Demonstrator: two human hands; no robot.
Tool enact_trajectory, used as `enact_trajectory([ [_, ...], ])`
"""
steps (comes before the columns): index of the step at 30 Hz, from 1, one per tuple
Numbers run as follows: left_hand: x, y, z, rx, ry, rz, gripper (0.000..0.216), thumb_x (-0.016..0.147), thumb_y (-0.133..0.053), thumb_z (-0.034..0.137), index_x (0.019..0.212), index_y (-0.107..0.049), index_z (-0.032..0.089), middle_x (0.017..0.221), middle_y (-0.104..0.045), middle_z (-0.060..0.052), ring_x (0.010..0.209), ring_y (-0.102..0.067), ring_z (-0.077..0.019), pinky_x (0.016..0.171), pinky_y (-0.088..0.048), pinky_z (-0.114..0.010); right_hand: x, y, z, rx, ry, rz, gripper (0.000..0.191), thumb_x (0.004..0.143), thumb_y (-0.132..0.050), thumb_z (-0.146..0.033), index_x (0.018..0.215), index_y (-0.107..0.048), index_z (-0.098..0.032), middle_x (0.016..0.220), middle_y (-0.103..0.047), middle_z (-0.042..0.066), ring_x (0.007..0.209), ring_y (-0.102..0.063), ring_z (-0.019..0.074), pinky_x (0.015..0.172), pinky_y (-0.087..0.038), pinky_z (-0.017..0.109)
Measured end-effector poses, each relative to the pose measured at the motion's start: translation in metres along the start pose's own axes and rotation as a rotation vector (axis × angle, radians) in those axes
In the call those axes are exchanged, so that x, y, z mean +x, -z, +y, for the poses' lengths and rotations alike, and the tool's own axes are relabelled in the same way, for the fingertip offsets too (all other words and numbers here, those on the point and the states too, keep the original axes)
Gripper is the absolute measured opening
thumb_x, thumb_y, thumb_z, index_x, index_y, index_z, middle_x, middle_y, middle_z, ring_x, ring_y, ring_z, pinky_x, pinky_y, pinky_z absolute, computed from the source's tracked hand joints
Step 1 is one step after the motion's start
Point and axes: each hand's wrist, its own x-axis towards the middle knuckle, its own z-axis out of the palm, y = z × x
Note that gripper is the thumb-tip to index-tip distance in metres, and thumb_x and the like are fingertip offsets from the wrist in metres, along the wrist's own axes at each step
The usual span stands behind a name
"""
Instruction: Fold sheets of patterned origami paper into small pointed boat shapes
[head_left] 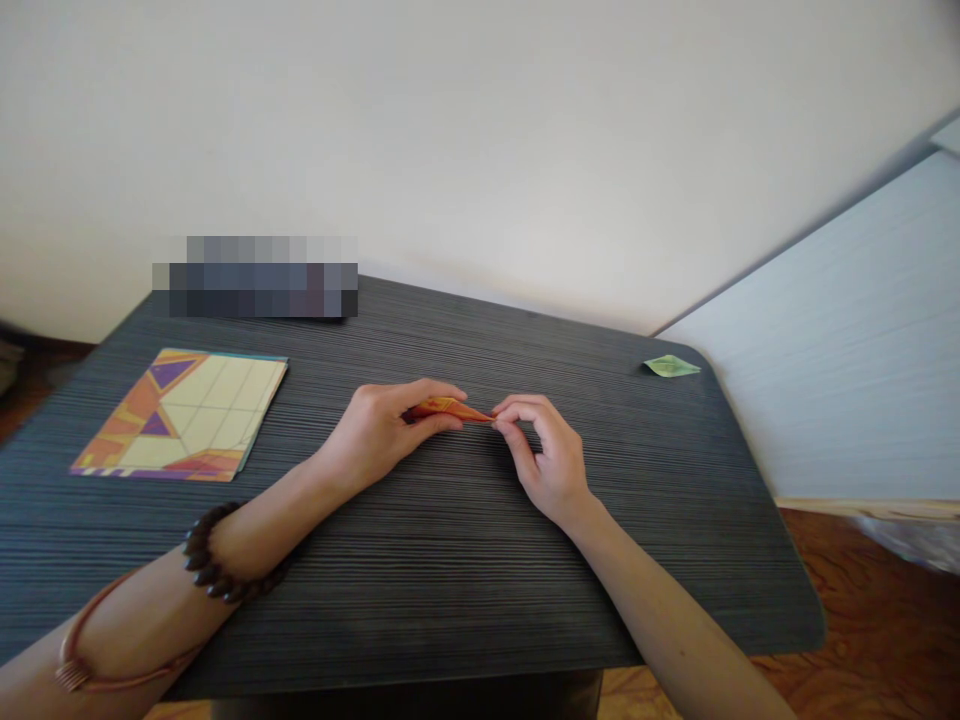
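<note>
A small piece of folded orange paper [454,406] with yellow markings is held just above the dark table, narrowing to a point on its right. My left hand [397,425] grips its wider left end between thumb and fingers, which hide part of it. At the pointed right end, the thumb and fingertips of my right hand [544,445] pinch the tip. Both hands are near the middle of the table.
A stack of square patterned paper sheets [217,405] lies on the left of the dark wood-grain table [450,580]. A green folded paper piece [673,366] rests near the far right corner. A pixelated object [259,285] stands at the back left, by the wall.
</note>
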Motion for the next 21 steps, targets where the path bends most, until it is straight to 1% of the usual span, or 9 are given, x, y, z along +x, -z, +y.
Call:
enact_trajectory([
  [2, 0.0, 0.0, 0.0, -0.014, -0.032, -0.038, 0.023, 0.08, -0.063, 0.033, 0.101, -0.066, 0.023, 0.094, -0.072, 0.004, 0.078, -0.067, -0.0119, 0.074, -0.049, -0.02, 0.0, 0.0, 0.0, 0.011, -0.023, -0.001, 0.01, 0.088, -0.049, -0.012, 0.091, -0.053, -0.021, 0.093, -0.061, 0.003, 0.089, -0.059, 0.0133, 0.083, -0.047, 0.031],
  [5, -0.001, -0.001, 0.002, -0.041, -0.055, -0.09, 0.026, 0.078, -0.065, 0.036, 0.101, -0.066, 0.022, 0.093, -0.072, 0.002, 0.08, -0.067, -0.0137, 0.076, -0.05, -0.021, 0.0, -0.002, 0.0, 0.024, -0.027, -0.034, 0.01, 0.089, -0.048, -0.013, 0.092, -0.053, -0.021, 0.093, -0.061, 0.003, 0.089, -0.059, 0.0136, 0.083, -0.047, 0.031],
  [8, -0.001, -0.003, 0.006, -0.104, -0.05, -0.105, 0.024, 0.078, -0.065, 0.037, 0.095, -0.068, 0.021, 0.091, -0.072, 0.001, 0.08, -0.067, -0.0145, 0.076, -0.051, -0.022, -0.001, -0.004, -0.002, 0.047, -0.01, -0.075, 0.01, 0.089, -0.048, -0.014, 0.094, -0.052, -0.021, 0.095, -0.06, 0.004, 0.089, -0.059, 0.0135, 0.083, -0.047, 0.03],
  [12, -0.001, -0.005, 0.01, -0.159, -0.027, -0.096, 0.014, 0.081, -0.061, 0.03, 0.086, -0.069, 0.019, 0.084, -0.071, 0.001, 0.074, -0.066, -0.0116, 0.069, -0.051, -0.018, -0.002, -0.006, -0.004, 0.059, 0.0, -0.078, 0.009, 0.089, -0.048, -0.015, 0.094, -0.052, -0.021, 0.095, -0.059, 0.004, 0.09, -0.058, 0.0135, 0.084, -0.047, 0.031],
  [16, -0.002, -0.005, 0.01, -0.133, -0.043, -0.08, 0.013, 0.081, -0.062, 0.03, 0.085, -0.069, 0.019, 0.081, -0.071, 0.001, 0.07, -0.065, -0.0106, 0.064, -0.049, -0.018, -0.002, -0.007, -0.005, 0.042, -0.019, -0.057, 0.008, 0.089, -0.049, -0.015, 0.093, -0.051, -0.021, 0.099, -0.057, 0.005, 0.093, -0.057, 0.0144, 0.086, -0.047, 0.033],
  [18, -0.002, -0.006, 0.01, -0.104, -0.074, -0.07, 0.012, 0.082, -0.061, 0.029, 0.086, -0.068, 0.02, 0.081, -0.07, 0.001, 0.069, -0.064, -0.0104, 0.063, -0.048, -0.019, -0.002, -0.007, -0.004, 0.034, -0.027, -0.066, 0.008, 0.089, -0.048, -0.016, 0.093, -0.05, -0.022, 0.101, -0.057, 0.005, 0.095, -0.057, 0.015, 0.087, -0.047, 0.034],
  [21, -0.003, -0.007, 0.007, -0.044, -0.181, -0.036, 0.011, 0.084, -0.059, 0.026, 0.085, -0.068, 0.019, 0.082, -0.07, 0.0, 0.072, -0.063, -0.0111, 0.067, -0.048, -0.021, -0.002, -0.007, -0.004, 0.017, -0.022, -0.106, 0.008, 0.09, -0.046, -0.016, 0.093, -0.05, -0.022, 0.105, -0.055, 0.007, 0.097, -0.056, 0.0155, 0.088, -0.046, 0.035],
])
